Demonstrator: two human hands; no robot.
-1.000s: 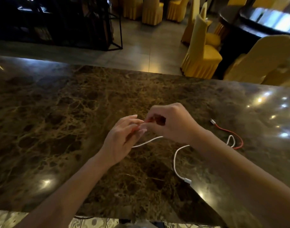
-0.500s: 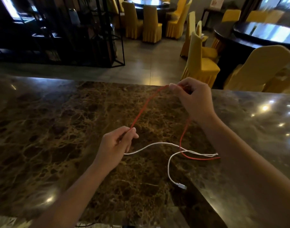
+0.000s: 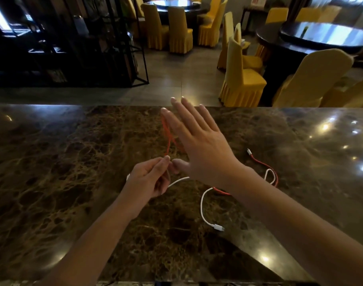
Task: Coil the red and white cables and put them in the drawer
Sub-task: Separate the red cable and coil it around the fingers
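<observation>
Here, my left hand [image 3: 149, 180] pinches the red cable [image 3: 167, 139] at centre frame. My right hand [image 3: 199, 145], fingers spread, carries its loop running up-frame; the slack trails right.

Red cable [image 3: 262, 164], white cable [image 3: 203, 209], brown-veined marble counter [image 3: 73, 162], yellow chairs [image 3: 242, 79].

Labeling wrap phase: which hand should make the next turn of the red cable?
Right, probably. The right hand is open, fingers spread, with the red cable looped by its fingers. The left hand pinches the cable end, anchoring it. The rest trails on the marble counter.
</observation>
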